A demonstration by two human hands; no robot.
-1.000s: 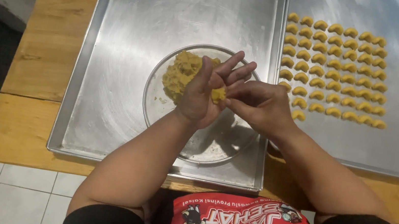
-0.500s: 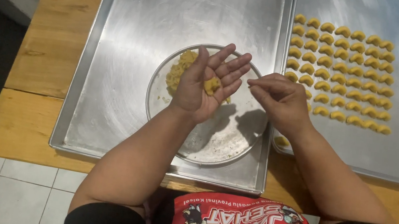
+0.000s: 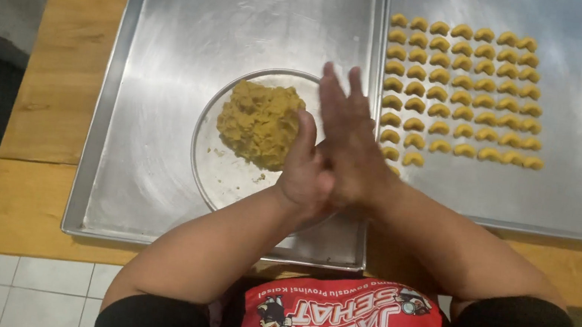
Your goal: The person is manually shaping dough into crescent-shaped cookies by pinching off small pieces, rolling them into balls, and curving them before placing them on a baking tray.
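Whatever lay between the pressed palms of the left hand point(image 3: 304, 176) and right hand point(image 3: 349, 145) stayed hidden, and the right hand also covered some shaped dough pieces point(image 3: 391, 154).

Yellow-brown dough point(image 3: 260, 123), silver trays point(image 3: 165, 94), golden cookies point(image 3: 457, 95), tan wood table point(image 3: 34, 182)

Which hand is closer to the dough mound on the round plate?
Left. The left hand sits at the right edge of the dough mound, its thumb about touching it. The right hand lies pressed over the left palm, farther right of the mound.
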